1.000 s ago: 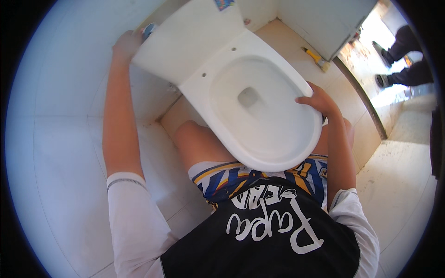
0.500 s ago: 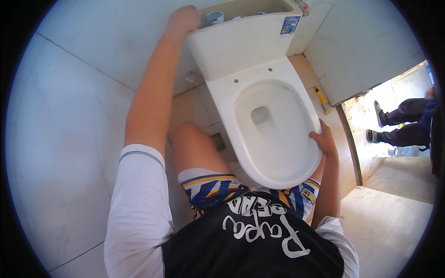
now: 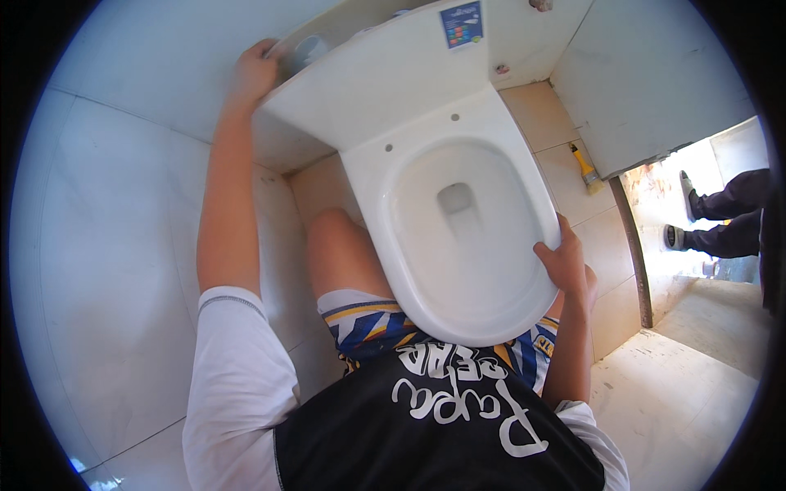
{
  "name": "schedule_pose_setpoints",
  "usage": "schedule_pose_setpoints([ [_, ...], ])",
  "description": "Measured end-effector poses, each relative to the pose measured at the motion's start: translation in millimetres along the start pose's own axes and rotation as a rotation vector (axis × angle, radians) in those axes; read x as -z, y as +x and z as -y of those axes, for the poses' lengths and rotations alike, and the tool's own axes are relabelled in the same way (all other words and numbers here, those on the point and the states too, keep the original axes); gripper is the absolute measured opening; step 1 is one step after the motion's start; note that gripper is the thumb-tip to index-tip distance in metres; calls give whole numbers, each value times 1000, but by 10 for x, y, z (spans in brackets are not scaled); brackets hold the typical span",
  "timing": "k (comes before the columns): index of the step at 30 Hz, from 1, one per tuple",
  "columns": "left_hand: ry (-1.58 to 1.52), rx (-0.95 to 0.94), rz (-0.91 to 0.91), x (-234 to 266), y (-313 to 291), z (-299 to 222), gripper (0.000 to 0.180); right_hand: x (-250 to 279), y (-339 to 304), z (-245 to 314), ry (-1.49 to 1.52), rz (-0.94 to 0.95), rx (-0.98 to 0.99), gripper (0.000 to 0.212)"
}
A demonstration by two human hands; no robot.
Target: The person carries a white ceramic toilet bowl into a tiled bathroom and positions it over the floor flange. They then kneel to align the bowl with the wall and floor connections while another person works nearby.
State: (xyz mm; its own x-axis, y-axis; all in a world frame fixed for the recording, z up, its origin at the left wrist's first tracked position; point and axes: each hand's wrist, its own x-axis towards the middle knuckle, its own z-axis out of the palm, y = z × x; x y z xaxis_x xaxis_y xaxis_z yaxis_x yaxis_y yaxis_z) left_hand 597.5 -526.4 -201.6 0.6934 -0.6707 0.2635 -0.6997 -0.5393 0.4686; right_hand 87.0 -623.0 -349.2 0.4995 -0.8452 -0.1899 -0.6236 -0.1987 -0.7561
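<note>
A white toilet (image 3: 385, 221) without a seat stands between my knees, its rounded front close to my shirt. My left hand (image 3: 255, 75) grips the upper left corner of its open cistern (image 3: 368, 82), fingers hooked over the edge. My right hand (image 3: 565, 258) clasps the right side of the bowl rim, thumb on top and fingers down the outer side. Parts with blue and white colouring, among them a round one (image 3: 308, 51), show inside the cistern. A blue printed sticker (image 3: 463, 24) is on the cistern's front.
A yellow-handled paintbrush (image 3: 586, 170) lies on the beige floor tiles right of the toilet. Pale tiled walls (image 3: 115, 245) stand at left and behind. Beyond a doorway at right are another person's dark-trousered legs (image 3: 729, 237). A pipe fitting (image 3: 502, 70) pokes from the back wall.
The cistern end has swung left and tilted in view, my left hand moving with it. My right hand keeps its grip on the rim. The bowl has shifted slightly left.
</note>
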Motion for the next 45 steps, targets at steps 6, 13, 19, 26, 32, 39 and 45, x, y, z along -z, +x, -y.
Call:
schedule_pose_setpoints([
  [6,-9,-89,28,100,1,465,47,-140,-95,239,98,7,3,61],
  [13,-58,60,61,148,106,807,48,-296,-108,408,164,-14,-30,62],
  [19,-193,152,128,154,17,1044,52,-495,-139,522,158,16,58,67],
  [26,-148,141,146,234,23,1222,54,-500,-186,546,226,106,110,69],
  [32,-199,235,207,238,-28,985,52,-456,-182,522,281,98,128,72],
  [39,-393,303,196,263,-99,1163,43,-427,-176,538,306,159,60,64],
  [45,-551,391,210,246,-134,1434,42,-666,859,-296,285,174,-280,70],
])
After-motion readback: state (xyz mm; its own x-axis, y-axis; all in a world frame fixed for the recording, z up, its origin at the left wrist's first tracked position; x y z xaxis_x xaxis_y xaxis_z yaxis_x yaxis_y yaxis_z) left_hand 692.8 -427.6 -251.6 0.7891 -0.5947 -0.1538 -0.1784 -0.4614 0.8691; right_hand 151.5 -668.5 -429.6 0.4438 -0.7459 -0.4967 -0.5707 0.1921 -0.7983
